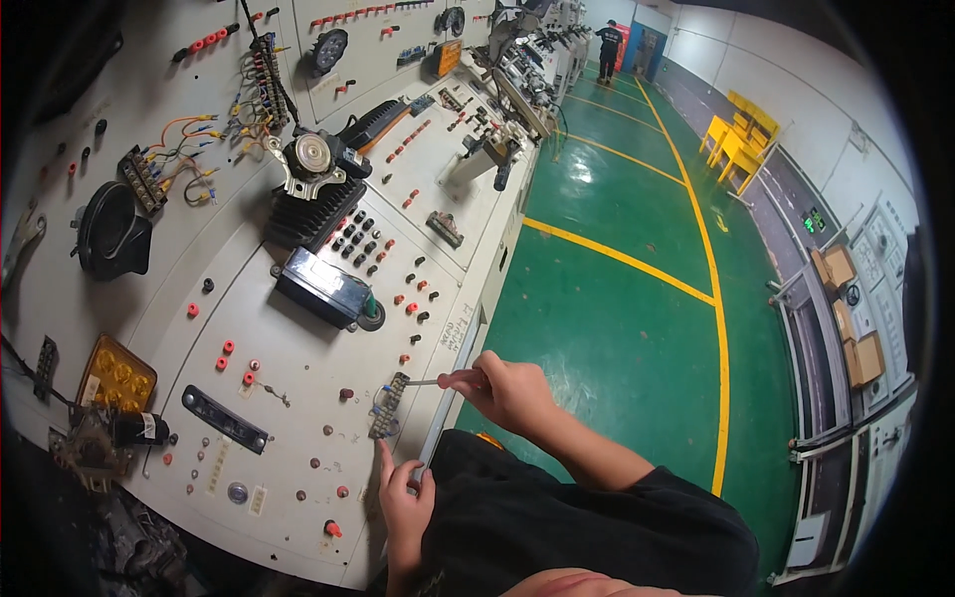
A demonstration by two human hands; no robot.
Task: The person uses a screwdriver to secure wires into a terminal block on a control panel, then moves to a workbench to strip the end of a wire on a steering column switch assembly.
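A small terminal block with screws and short wires is mounted near the right edge of the pale test bench panel. My right hand is closed around a screwdriver, whose handle is mostly hidden by the fingers. Its thin metal shaft points left, and the tip reaches the upper part of the block. Just below the block is my left hand, fingers apart and holding nothing visible. The left index fingertip is at the block's lower end; whether it touches is too small to tell.
Red and black sockets dot the panel. Beyond the block stand a black box and a finned motor. Loose wires hang at the back left. Green floor lies to the right; a person stands far off.
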